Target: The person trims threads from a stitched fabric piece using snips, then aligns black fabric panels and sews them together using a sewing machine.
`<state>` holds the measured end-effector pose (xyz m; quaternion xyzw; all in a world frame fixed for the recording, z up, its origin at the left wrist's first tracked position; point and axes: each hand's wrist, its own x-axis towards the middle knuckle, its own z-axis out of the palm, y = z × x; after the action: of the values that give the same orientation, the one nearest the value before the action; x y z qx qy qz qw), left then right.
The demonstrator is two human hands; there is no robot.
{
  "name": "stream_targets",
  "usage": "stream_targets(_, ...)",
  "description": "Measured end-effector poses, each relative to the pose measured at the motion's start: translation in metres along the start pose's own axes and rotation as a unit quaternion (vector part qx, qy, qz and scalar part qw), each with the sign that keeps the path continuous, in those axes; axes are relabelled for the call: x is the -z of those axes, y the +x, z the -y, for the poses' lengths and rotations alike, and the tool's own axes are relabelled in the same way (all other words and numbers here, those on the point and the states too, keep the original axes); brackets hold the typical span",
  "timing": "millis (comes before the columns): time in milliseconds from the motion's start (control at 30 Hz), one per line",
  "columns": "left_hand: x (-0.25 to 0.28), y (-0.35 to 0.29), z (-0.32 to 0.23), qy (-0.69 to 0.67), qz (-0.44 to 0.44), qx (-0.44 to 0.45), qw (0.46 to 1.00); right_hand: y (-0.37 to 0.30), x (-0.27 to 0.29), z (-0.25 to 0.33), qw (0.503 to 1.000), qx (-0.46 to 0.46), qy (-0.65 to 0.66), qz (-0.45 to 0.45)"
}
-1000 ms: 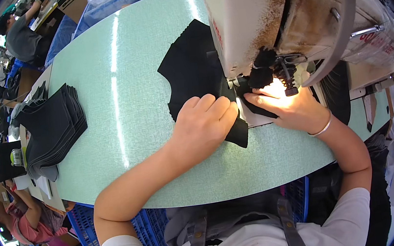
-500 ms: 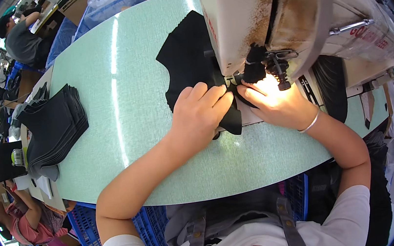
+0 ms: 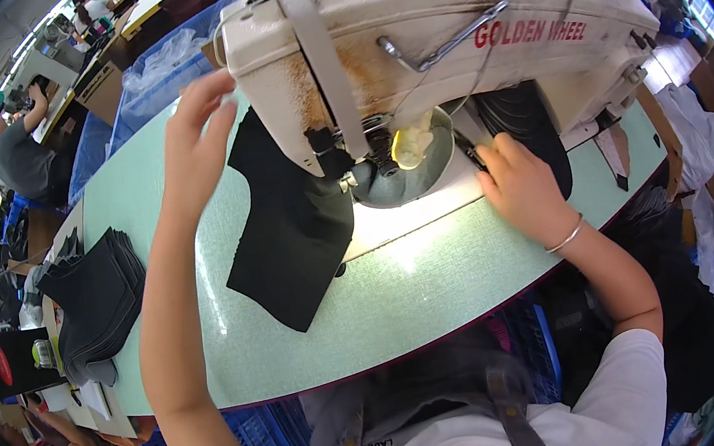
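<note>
Overall, a pale green tabletop (image 3: pixel 420 304) spans the view, its near edge curved before the person. At its far right stands a cream industrial sewing machine (image 3: pixel 432 35), its paint stained brown. The black fabric panel (image 3: pixel 294 253) lies left of the machine, its right edge at the needle area. A stack of dark panels (image 3: pixel 98 295) occupies the left; layered black pieces (image 3: pixel 518 118) lie at right, beneath the machine arm. The left hand (image 3: pixel 195 154), fingers apart and apparently empty, is raised beside the machine's left end; the right hand (image 3: pixel 524 189) is curled at a slender dark tool (image 3: pixel 469 153), though whether it grips this cannot be told. Smallest is the metal presser foot (image 3: pixel 347 185), beside the panel. Judged thus, positioning appears done; whether stitching is complete, or which pile remains unworked, cannot be told.
</note>
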<state>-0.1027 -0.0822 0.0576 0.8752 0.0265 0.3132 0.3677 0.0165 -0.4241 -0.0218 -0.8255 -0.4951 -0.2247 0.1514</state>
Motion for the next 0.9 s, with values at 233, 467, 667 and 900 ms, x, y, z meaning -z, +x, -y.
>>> stream_targets(233,-0.049,0.058,-0.019,-0.056,0.008,0.021,0.998,-0.004,0.014,0.005,0.995,-0.07,-0.043,0.051)
stream_targets(467,-0.055,0.066,-0.003,-0.063,0.016,0.037,0.997,0.014,0.048,-0.015,0.932,-0.235,0.26,0.095)
stream_targets(667,-0.039,0.039,0.016,-0.07,0.023,0.06,0.995,0.018,0.026,-0.033,0.989,-0.081,0.121,0.007)
stream_targets(900,-0.045,0.032,0.031,-0.074,0.016,0.097,0.992,0.018,0.026,-0.018,0.981,0.082,-0.143,-0.102)
